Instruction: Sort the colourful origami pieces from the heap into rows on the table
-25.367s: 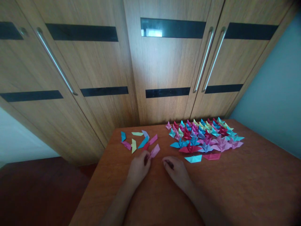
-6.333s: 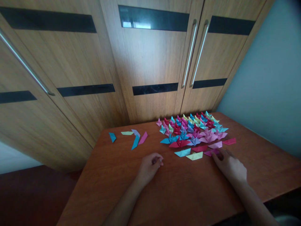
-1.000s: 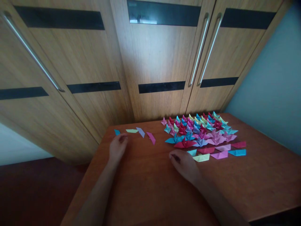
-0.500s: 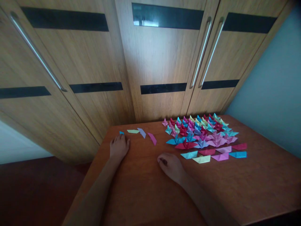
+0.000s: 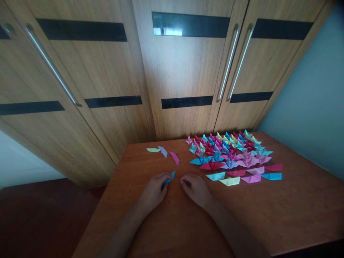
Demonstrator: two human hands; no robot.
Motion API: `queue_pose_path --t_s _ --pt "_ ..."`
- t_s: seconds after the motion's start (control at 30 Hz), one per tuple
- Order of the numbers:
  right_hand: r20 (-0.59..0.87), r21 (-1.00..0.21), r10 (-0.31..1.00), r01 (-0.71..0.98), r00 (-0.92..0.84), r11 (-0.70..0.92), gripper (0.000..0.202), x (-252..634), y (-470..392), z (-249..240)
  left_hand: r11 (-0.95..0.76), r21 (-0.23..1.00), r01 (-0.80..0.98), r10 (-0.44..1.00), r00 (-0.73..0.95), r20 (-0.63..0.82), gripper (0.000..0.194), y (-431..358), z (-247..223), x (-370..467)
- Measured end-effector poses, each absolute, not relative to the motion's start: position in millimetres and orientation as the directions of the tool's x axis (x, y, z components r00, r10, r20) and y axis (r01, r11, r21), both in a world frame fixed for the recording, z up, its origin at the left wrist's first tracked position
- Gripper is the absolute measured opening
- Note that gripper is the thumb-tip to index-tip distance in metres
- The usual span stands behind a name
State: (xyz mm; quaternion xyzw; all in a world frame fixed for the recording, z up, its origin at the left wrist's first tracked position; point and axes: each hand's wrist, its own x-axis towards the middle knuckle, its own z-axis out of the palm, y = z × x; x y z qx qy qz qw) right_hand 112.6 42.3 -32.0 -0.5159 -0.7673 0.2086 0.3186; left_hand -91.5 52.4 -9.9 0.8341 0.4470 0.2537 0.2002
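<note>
My left hand [image 5: 155, 190] is closed on a blue folded paper piece [image 5: 169, 179], whose pointed end sticks out past the fingertips. Just right of it, my right hand [image 5: 196, 188] rests on the table with its fingers curled in, and nothing shows in them. Beyond the left hand lie a pale green folded paper piece [image 5: 153, 150], a lilac one [image 5: 162, 151] and a pink one [image 5: 174, 158]. To the right of my right hand are several flat folded paper pieces, among them a yellow one [image 5: 230, 181] and a light blue one [image 5: 215, 176].
Many origami cranes [image 5: 224, 147] in several colours stand in close rows at the back right of the wooden table [image 5: 172, 229]. Behind it rises a wooden wardrobe [image 5: 185, 68] with long metal handles. A blue-grey wall [image 5: 311, 107] borders the right side.
My left hand has come back from the table's far left toward the middle, bringing the blue paper piece with it. My right hand stays in place. The view has shifted slightly.
</note>
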Motion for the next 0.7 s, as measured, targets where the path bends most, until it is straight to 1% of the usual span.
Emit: queue_pose_path --t_s 0.1,0.2,0.3,0.37,0.47,0.57,0.7 --pt "0.276 -0.653 0.924 0.654 -0.264 0.382 0.016 113 42 -31 -0.493 0.538 0.684 0.87 0.392 0.298 0.034 52 -10 -93" --pt "0.272 -0.663 0.926 0.646 -0.261 0.377 0.016 113 43 -32 -0.418 0.462 0.783 0.903 0.304 0.303 0.033 55 -12 -101" --pt "0.269 -0.666 0.927 0.644 -0.263 0.376 0.016 113 44 -32 -0.371 0.398 0.839 0.921 0.277 0.273 0.029 55 -16 -106" --pt "0.265 -0.662 0.928 0.65 -0.263 0.374 0.016 114 44 -33 -0.371 0.387 0.844 0.922 0.283 0.265 0.023 54 -17 -104" --pt "0.271 -0.658 0.926 0.652 -0.261 0.377 0.015 114 44 -32 -0.414 0.409 0.813 0.905 0.319 0.282 0.017 52 -18 -97" --pt "0.294 -0.668 0.923 0.638 -0.248 0.384 0.015 114 43 -31 -0.458 0.465 0.757 0.887 0.354 0.298 0.021 50 -17 -92" --pt "0.328 -0.725 0.923 0.572 -0.201 0.383 0.017 114 43 -29 -0.429 0.552 0.715 0.903 0.337 0.266 0.019 48 -19 -90"
